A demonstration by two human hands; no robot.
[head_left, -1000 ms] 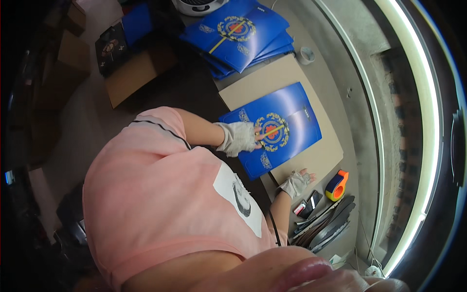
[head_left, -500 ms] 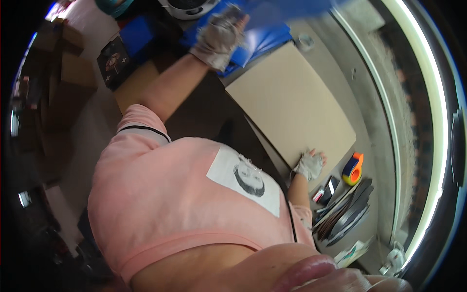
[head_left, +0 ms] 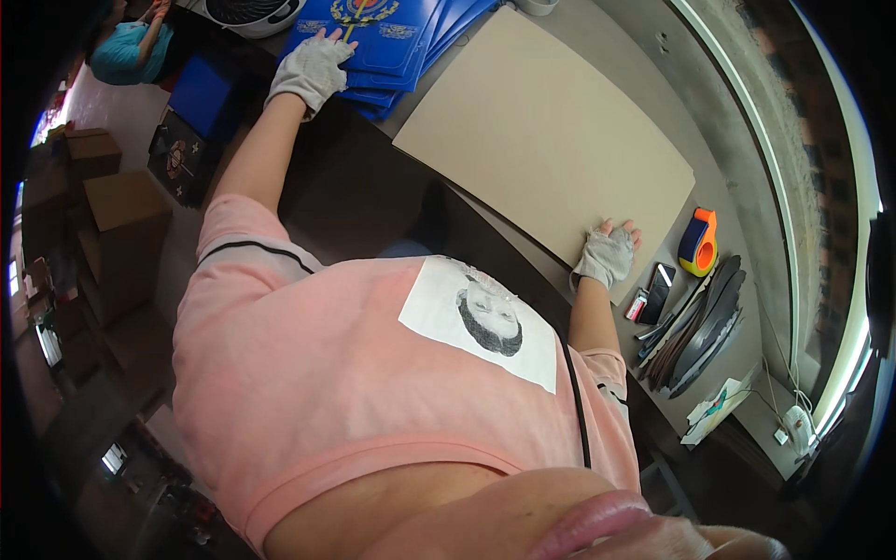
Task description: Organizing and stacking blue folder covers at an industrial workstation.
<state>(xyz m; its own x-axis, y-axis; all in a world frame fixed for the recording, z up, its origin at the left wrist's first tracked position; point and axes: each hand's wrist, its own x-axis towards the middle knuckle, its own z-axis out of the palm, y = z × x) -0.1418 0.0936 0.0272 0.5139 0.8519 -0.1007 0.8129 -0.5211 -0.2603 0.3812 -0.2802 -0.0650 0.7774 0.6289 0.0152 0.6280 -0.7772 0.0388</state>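
Observation:
My left hand (head_left: pixel 313 73), in a pale glove with bare fingertips, rests palm down on the near left edge of a stack of blue printed sheets (head_left: pixel 381 58). Its fingers are spread, and it grips nothing. Gold emblems show on the top sheet. To the right, my right hand (head_left: pixel 607 255), gloved the same way, lies flat with stretched fingers on the near right corner of a large beige board (head_left: pixel 546 135). The board appears to lie on others, since an edge shows beneath it.
Right of the board lie an orange and blue tape dispenser (head_left: pixel 698 245), a phone (head_left: pixel 658 292) and a pile of dark curved strips (head_left: pixel 700 331). A fan (head_left: pixel 250 13) stands at the back left. Cardboard boxes (head_left: pixel 126 201) and a person in teal (head_left: pixel 131 51) are farther left.
My left hand, blurred before beside a moving blue sheet, is now still and spread on the blue stack. The right hand stays on the board. The whole view has shifted.

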